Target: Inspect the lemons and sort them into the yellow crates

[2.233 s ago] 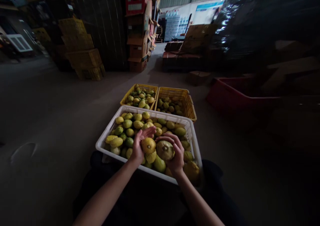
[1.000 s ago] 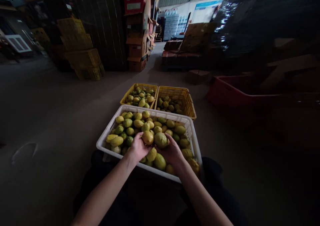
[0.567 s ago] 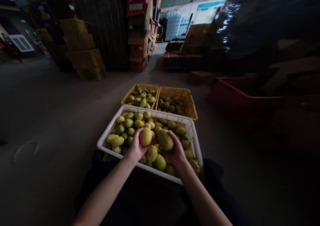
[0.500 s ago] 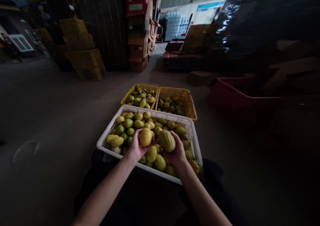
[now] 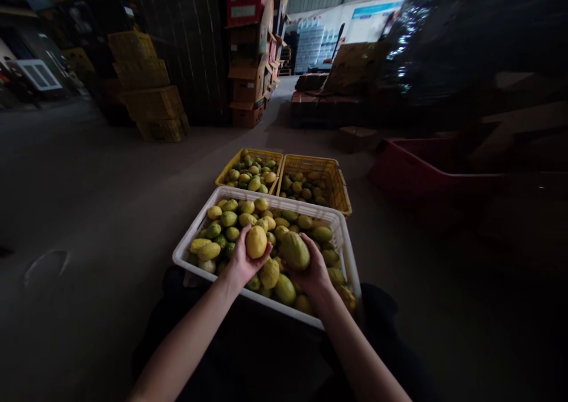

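My left hand (image 5: pixel 246 259) is closed around a rounded yellow fruit (image 5: pixel 256 242), palm turned up beneath it. A larger oval green fruit (image 5: pixel 295 251) rests in my right hand (image 5: pixel 314 272), its smooth side facing up; the fingers underneath are partly hidden. Both fruits are held just above a white plastic crate (image 5: pixel 194 261), close together but apart. Inside that crate lie several more yellow and green oval fruits (image 5: pixel 284 289), some smooth and some lumpy. Their exact kind is hard to tell in this dim light.
Beyond the white crate stand two yellow crates, the left one (image 5: pixel 225 172) fuller of fruit than the right one (image 5: pixel 339 183). A red bin (image 5: pixel 412 165) is on the right. Stacked yellow crates (image 5: pixel 151 103) and cardboard boxes (image 5: pixel 246 88) rise farther back.
The green fruit has turned in my right hand, from a lumpy side to a smoother one. In my left hand the yellow fruit has turned and shifted slightly up and left.
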{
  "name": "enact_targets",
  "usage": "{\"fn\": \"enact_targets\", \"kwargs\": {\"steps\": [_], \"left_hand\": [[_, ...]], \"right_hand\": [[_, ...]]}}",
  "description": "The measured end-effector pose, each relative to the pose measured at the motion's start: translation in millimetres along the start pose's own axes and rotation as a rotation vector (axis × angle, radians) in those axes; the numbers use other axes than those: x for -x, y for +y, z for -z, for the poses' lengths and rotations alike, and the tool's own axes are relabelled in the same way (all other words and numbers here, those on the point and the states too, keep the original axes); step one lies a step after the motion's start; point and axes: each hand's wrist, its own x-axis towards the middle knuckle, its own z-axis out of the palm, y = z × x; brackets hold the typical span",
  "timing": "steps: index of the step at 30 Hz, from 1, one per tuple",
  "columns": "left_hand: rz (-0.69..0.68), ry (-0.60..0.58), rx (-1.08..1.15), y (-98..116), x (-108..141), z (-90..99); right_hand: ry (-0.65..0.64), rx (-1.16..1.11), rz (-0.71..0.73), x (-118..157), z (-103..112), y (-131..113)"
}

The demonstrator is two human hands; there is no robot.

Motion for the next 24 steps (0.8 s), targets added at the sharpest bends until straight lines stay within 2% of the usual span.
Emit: {"fn": "enact_targets", "kwargs": {"steps": [3, 6, 9, 13, 18, 21, 24], "left_hand": [[0.061, -0.034, -0.008, 0, 0, 0.8], [0.092, -0.097, -0.019, -1, -1, 2.7], [0.051, -0.136, -0.02, 0, -1, 3.2], [0.038, -0.081, -0.041, 3, 0, 2.1], [0.101, -0.061, -0.023, 2, -1, 3.2], [0.068, -0.045, -0.011, 1, -2, 3.5], [0.03, -0.006, -0.004, 2, 0, 1.5]], "right_hand": [[0.068, 0.018, -0.057, -1, 1, -1], [0.051, 0.048, -0.047, -5, 2, 1], [0.022, 0.05, -0.012, -8, 4, 3], [-0.016, 0.049, -0.01, -4, 3, 0], [0.062, 0.019, -0.041, 5, -6, -3], [0.097, 0.044, -0.064, 2, -6, 0], [0.049, 0.061, -0.018, 0, -2, 3]]}}
